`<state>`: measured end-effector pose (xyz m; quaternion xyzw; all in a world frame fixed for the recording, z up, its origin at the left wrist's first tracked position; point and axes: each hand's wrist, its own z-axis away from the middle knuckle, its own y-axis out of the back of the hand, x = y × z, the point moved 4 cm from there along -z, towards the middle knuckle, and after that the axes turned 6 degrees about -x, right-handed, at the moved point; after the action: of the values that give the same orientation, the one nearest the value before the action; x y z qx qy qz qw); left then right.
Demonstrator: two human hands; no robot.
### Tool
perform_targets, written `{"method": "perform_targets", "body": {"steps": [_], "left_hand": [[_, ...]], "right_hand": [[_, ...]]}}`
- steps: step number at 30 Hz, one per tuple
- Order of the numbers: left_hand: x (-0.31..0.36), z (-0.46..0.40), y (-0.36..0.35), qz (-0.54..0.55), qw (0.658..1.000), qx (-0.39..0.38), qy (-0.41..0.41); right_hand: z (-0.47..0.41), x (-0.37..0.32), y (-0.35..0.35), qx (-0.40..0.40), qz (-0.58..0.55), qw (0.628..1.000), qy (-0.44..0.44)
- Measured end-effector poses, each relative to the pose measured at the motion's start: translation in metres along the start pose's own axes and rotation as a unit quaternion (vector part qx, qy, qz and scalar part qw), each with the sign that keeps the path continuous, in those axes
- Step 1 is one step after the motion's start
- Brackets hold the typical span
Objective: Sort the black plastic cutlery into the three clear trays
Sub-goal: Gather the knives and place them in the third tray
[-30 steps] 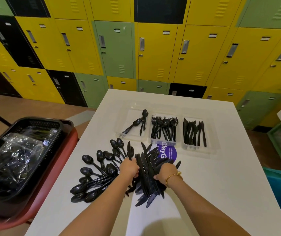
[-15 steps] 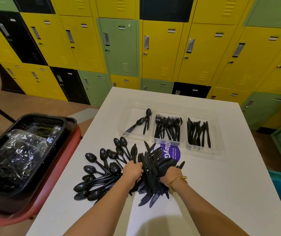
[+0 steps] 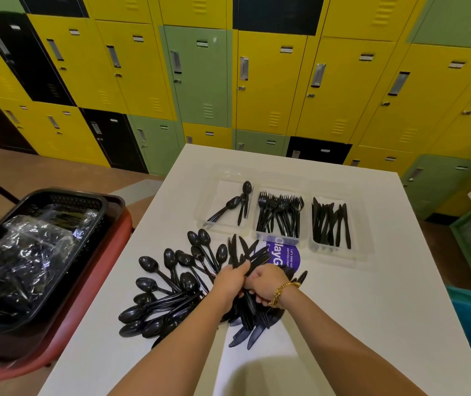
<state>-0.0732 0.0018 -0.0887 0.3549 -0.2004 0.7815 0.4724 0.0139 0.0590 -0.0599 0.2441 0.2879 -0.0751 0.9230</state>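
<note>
Head view, hands: the left hand [image 3: 230,280] and the right hand [image 3: 265,282] are side by side, both curled round one bundle [image 3: 247,260] of mixed knives and forks in the middle of the table [image 3: 371,310].
Head view, loose cutlery: spoons [image 3: 168,287] lie fanned out on the table to the left of the hands; more knives [image 3: 250,335] stick out below the wrists, towards the person.
Head view, trays: three clear trays stand in a row beyond the hands. The left tray [image 3: 214,195] holds a few spoons, the middle tray [image 3: 281,240] holds forks, the right tray [image 3: 357,224] holds knives.
Head view, other things: a purple card [image 3: 288,257] lies partly under the pile; a black basket [image 3: 85,201] with plastic wrap sits off the table's left side.
Step in hand: gathering a handful from the pile, apparently to separate one kind; sorting looks only partly done, most spoons being unsorted.
Next move: it calls for parting knives from forks within the grip, then carrying each kind to its matching tray without dropping any.
</note>
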Motion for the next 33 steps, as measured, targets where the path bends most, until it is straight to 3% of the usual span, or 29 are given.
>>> {"method": "perform_targets", "body": {"steps": [3, 5, 8, 12, 28, 33], "left_hand": [[-0.004, -0.005, 0.01, -0.056, 0.997, 0.058, 0.022], [-0.008, -0.009, 0.019, -0.058, 0.994, 0.082, 0.029], [-0.012, -0.014, 0.032, -0.029, 0.994, 0.098, 0.042], [-0.012, -0.013, 0.035, 0.03, 0.994, 0.094, 0.04], [-0.011, -0.016, 0.025, 0.054, 0.996, 0.064, 0.033], [-0.01, -0.013, 0.018, 0.134, 0.989, 0.053, 0.042]], "right_hand": [[-0.007, -0.004, -0.004, 0.001, 0.01, 1.0, 0.0], [-0.013, 0.0, 0.001, 0.05, 0.084, 0.995, -0.012], [-0.018, 0.014, 0.008, 0.12, 0.131, 0.982, -0.06], [-0.023, 0.023, 0.006, 0.128, 0.108, 0.982, -0.087], [-0.028, 0.018, 0.007, 0.098, 0.155, 0.981, -0.069], [-0.015, 0.016, 0.007, 0.007, 0.058, 0.998, -0.029]]}}
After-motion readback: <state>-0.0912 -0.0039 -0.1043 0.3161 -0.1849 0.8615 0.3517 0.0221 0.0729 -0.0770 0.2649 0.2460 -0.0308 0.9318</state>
